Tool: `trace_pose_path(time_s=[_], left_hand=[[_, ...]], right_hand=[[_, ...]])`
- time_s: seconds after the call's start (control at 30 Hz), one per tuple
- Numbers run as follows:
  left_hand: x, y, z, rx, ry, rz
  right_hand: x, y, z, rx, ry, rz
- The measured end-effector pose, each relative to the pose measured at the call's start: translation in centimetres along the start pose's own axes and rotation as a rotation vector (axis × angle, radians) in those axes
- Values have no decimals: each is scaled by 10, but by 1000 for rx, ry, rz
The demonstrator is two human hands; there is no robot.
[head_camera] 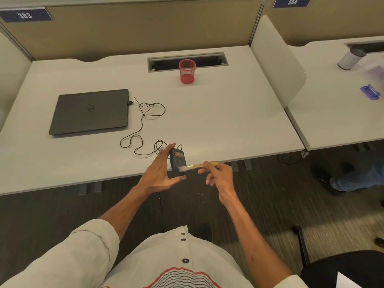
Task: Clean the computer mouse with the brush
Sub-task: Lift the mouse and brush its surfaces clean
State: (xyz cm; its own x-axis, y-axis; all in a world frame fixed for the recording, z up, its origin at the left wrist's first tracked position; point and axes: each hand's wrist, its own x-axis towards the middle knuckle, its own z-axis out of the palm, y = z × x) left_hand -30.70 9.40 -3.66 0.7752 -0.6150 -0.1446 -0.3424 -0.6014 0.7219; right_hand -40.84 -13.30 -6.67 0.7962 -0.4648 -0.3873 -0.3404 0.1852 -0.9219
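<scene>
Left hand [161, 173] holds the computer mouse [177, 163] just past the near edge of the tabletop [218, 121], fingers curled over its far end and thumb under its near end, so the mouse is tipped up on edge with its underside facing right. Right hand [218, 175] pinches the pale wooden handle of the brush [197, 166] between thumb and forefinger, the other fingers loosely curled below. The brush lies roughly level, its bristle tip touching the underside of the mouse low down, just beside the left thumb.

From the mouse a thin black cable [143, 125] runs away from the left hand in loose loops across the tabletop to the side of a closed dark laptop [89, 112], which lies flat well to the left and beyond that hand.

Farther out, beyond both hands, a red mesh cup [187, 71] stands upright in front of a recessed cable slot [187, 61]; whether anything is inside the cup I cannot tell.

Between the hands and the cup the tabletop is bare, as it is to the right of the right hand up to a white divider panel [276, 65]. Both hands work over the tabletop's near edge, with carpet [259, 204] below the forearms.
</scene>
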Motion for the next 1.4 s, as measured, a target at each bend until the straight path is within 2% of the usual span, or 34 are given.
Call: trace_pose_path(time_s=[0.1,0.23,0.3,0.4,0.5,0.73,0.9,1.0,1.1,1.17,1.4], left_hand=[[1,-1,-1,-4,2,0],[0,-3,-2,-4,11,-19],[0,-3,-2,-4,12,-26],[0,-3,-2,-13,7,-35],[1,-3,-1,-19,3,-34],[4,-5,-1,-15,16,-44],[5,-8,3,-37,17,-51],[8,-10,4,-57,6,-61],[10,-9,6,-58,8,-58],[12,-7,8,-55,19,-41],[17,-2,12,-8,55,45]], right_hand=[[0,6,3,-31,11,29],[2,15,-1,-116,182,40],[2,16,-4,-63,218,7],[-1,12,-6,59,103,-51],[-3,12,-2,52,-9,-71],[3,19,-12,-86,61,-31],[6,9,-12,18,101,-42],[8,-3,0,120,-18,-6],[8,-14,23,185,-211,30],[8,-20,37,234,-269,92],[13,-16,54,234,-200,207]])
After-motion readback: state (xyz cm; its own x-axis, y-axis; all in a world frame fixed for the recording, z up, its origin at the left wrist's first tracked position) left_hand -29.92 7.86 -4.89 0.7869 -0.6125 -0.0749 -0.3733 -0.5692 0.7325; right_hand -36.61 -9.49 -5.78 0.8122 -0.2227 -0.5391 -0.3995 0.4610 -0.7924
